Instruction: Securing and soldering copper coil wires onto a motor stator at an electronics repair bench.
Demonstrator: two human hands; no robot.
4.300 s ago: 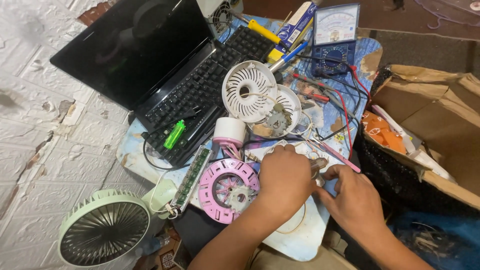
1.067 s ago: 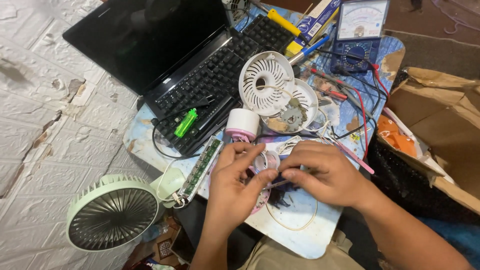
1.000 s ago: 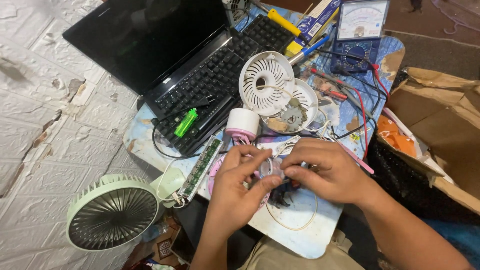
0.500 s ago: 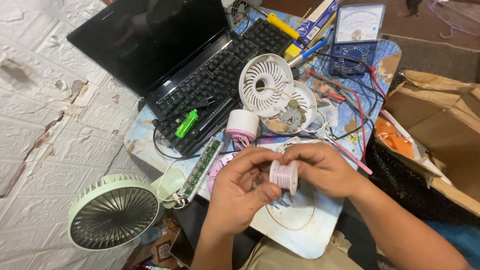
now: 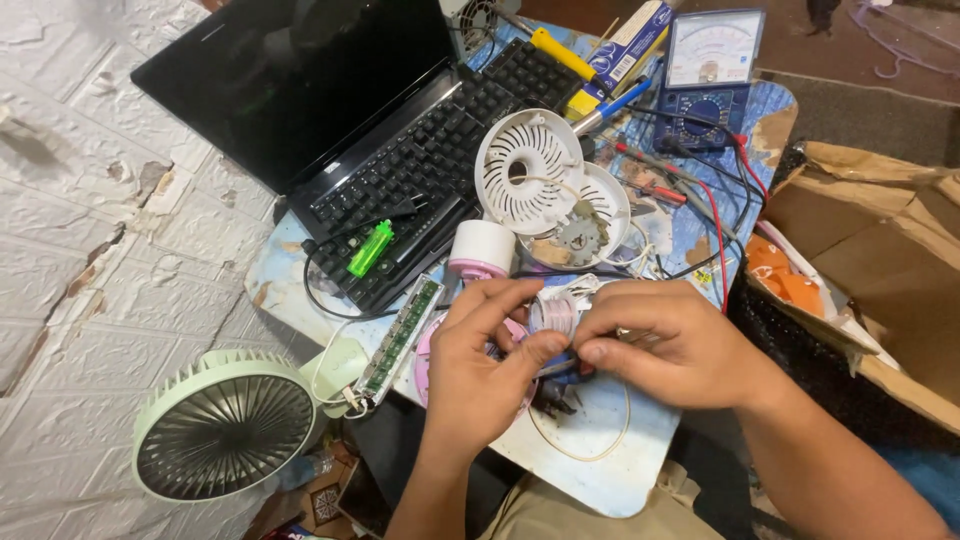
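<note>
My left hand (image 5: 480, 370) and my right hand (image 5: 665, 345) meet over the small table (image 5: 600, 470), both pinching a small pinkish-white round spool-like part (image 5: 553, 313) between fingertips. Thin wires trail from it under my fingers. Beneath my left hand lies a pink round fan housing (image 5: 428, 350), mostly hidden. A roll of pale tape (image 5: 482, 250) stands just beyond my hands.
An open black laptop (image 5: 330, 120) fills the far left, a green lighter (image 5: 370, 248) on its keyboard. White fan grilles (image 5: 530, 170), a multimeter (image 5: 705, 65) with red leads, screwdrivers, a green circuit strip (image 5: 400, 330), a pale green fan (image 5: 225, 425) and a cardboard box (image 5: 880, 250) surround the table.
Both hands came together and lifted the small round part off the pink housing. Over the last second they turned it between the fingers, and the view shifted slightly.
</note>
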